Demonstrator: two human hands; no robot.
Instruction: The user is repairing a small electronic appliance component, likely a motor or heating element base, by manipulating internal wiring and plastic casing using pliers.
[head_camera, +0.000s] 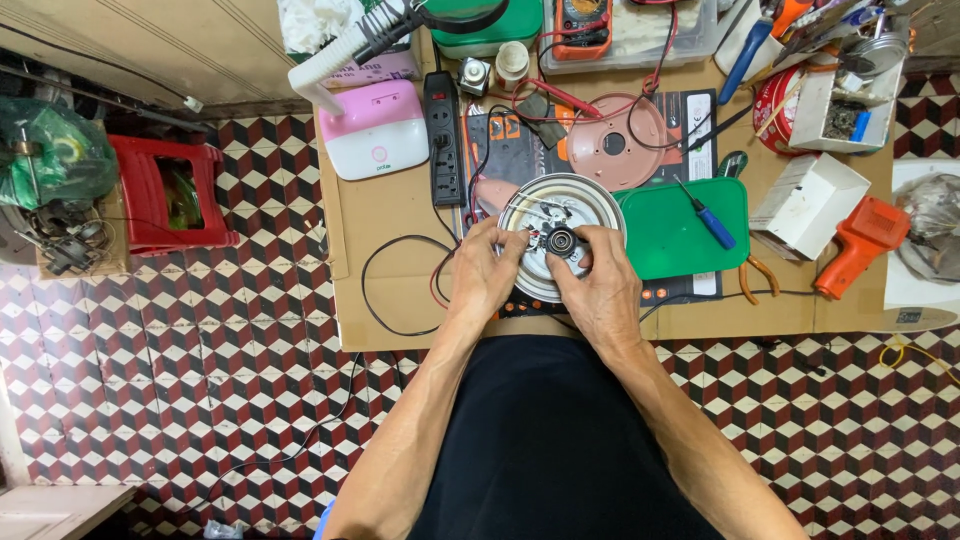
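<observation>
Both hands are on the round silver appliance base (545, 262), which lies at the near edge of the table (390, 210), right in the middle. The left hand (487, 272) curls around its left rim, fingers bent over the metal. The right hand (600, 285) grips the right side, fingertips pinched at the small black connector (559, 241) in the centre, where thin wires show.

Just right of the base lies a green tray (670, 235) with a blue-handled screwdriver (708, 220) resting across its far corner; nothing else shows in it. Farther right, an open white box (808, 205) tilts on its side — what it holds I cannot tell. At the far right, another white box (845, 112) holds dark small parts. A clear bin (632, 38) at the far edge carries an orange multimeter (583, 25), its red lead trailing to a pink round plate (612, 142). An orange heat gun (862, 242) lies right; a black power strip (443, 135) and a pink-and-white lamp (375, 130) lie left — near that, on the floor, stands a red stool (165, 190)
</observation>
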